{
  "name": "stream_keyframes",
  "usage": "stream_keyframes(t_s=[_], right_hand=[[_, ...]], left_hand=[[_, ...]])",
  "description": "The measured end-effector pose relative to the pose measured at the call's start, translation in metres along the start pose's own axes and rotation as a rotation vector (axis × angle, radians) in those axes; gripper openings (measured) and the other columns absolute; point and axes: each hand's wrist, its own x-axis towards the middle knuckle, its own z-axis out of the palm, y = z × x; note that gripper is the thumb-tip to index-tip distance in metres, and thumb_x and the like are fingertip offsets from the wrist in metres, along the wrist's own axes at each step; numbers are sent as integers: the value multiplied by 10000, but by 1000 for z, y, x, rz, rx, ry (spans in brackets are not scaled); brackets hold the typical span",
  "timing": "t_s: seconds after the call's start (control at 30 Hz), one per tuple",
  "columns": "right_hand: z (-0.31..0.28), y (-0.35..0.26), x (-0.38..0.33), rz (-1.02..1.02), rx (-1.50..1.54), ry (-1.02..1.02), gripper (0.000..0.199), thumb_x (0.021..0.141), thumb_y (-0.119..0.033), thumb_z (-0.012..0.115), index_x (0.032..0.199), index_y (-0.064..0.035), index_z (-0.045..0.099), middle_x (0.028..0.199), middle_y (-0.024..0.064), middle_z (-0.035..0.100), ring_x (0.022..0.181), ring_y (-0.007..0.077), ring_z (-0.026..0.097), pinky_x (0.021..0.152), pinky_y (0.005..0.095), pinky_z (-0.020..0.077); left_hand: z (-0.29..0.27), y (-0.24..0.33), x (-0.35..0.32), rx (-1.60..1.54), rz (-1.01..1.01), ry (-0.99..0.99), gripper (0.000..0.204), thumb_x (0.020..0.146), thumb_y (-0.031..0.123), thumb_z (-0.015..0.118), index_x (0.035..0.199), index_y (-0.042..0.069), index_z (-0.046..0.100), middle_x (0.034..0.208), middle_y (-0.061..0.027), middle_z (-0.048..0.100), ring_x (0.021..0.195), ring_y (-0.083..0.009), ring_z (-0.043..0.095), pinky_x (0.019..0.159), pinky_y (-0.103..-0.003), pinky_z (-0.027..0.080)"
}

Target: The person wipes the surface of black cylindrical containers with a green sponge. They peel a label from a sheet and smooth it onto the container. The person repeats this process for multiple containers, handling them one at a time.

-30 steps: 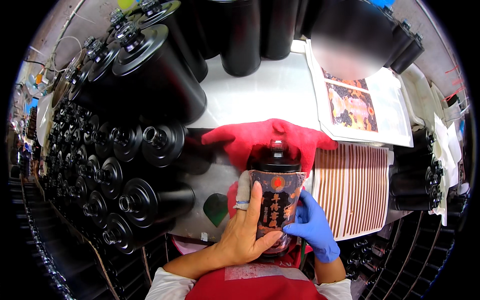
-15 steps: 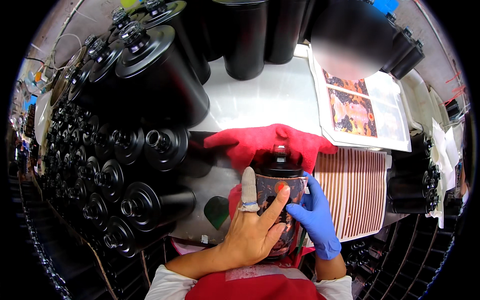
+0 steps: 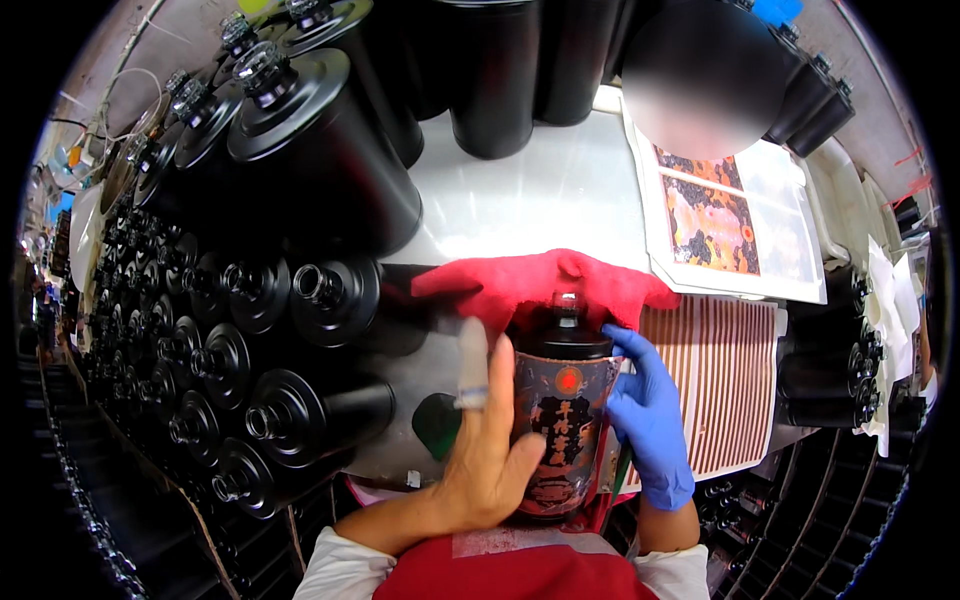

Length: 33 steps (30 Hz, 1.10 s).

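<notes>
Black glazed, a round bottle with a dark printed label (image 3: pixel 560 420) is held upright just above the near edge of the white desk (image 3: pixel 540 190), between both hands. The bare left hand (image 3: pixel 490 450) is laid flat and open against the label, one fingertip taped. The blue-gloved right hand (image 3: pixel 650 420) is curled around the bottle's right side. One crumpled red cloth (image 3: pixel 540 285) lies touching behind the bottle. Rows of black bottles lying on their sides (image 3: pixel 250 350), too many to count, crowd the left. One striped sheet (image 3: pixel 725 385) and one printed label sheet (image 3: pixel 720 220) fill the right. Open desk is left only behind the cloth.
</notes>
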Motion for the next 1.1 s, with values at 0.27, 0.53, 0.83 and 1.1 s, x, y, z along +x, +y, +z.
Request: stream_keyframes(t_s=[0.27,0.53,0.83,1.1], right_hand=[[8,3,8,-25,91,-17,495,807,-124,680,1245,-48,464,962,16,487,715,63,556,626,196,439],[1,11,20,-22,38,35,303,893,-203,583,1154,-52,556,914,-6,572,624,29,469,560,169,391],[-11,43,-53,-8,28,-29,394,849,-132,610,1216,-18,524,853,-48,549,554,-10,414,466,139,310],[-9,48,-83,26,-57,12,285,787,-92,699,1041,-42,579,885,-25,556,557,-14,435,471,134,331]], left_hand=[[9,-10,17,118,89,18,687,906,133,446,1437,-61,55,1433,-392,-94,1356,-511,-34,1098,-475,33],[11,-26,31,99,164,117,590,947,156,365,1445,-36,113,1473,-328,-77,1391,-410,-80,1104,-406,-15],[11,-25,-22,120,205,-66,606,963,282,391,1452,1,167,1490,-284,-109,1401,-387,-67,1108,-401,6],[13,-29,-46,139,180,-111,583,959,270,391,1453,27,200,1496,-284,-52,1398,-402,-36,1108,-415,-10]])
